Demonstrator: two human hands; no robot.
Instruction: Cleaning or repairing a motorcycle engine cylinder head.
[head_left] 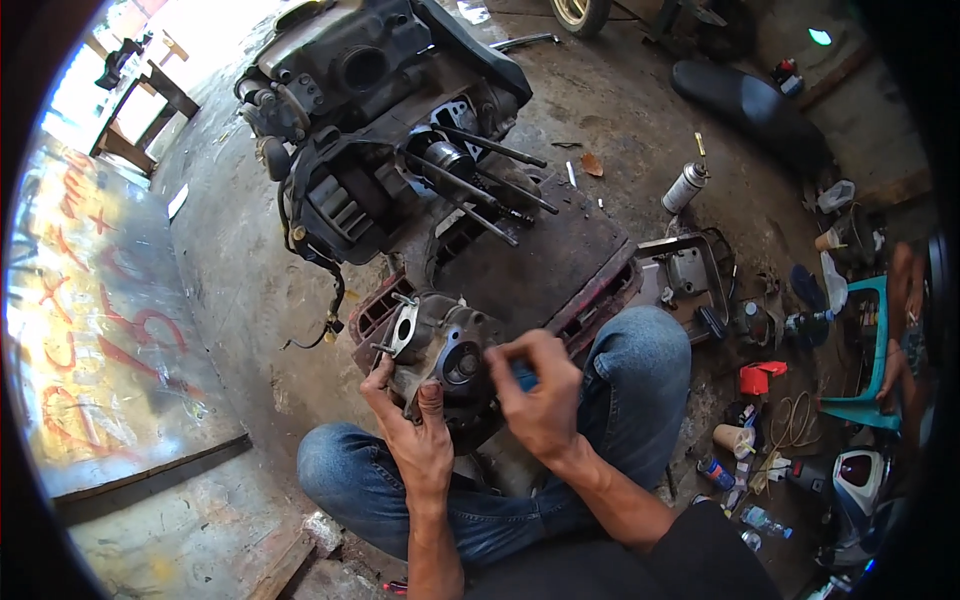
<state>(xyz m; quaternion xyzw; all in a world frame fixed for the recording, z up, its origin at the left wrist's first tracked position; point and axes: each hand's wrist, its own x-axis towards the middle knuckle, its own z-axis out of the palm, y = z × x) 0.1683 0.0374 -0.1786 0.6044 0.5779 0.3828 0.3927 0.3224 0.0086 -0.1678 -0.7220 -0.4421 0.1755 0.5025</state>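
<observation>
Left hand (415, 437) grips the near left side of a metal engine part (437, 365), thumb and fingers part-spread against the casing, one fingertip by the pale oval-ported flange (404, 330). Right hand (541, 395), motion-blurred, is curled round a small blue item (525, 376), mostly hidden, kind unclear; fingertips lie at the part's right side, contact cannot be told. Part sits between the person's bent knees, before a dark red-edged panel (540, 260).
</observation>
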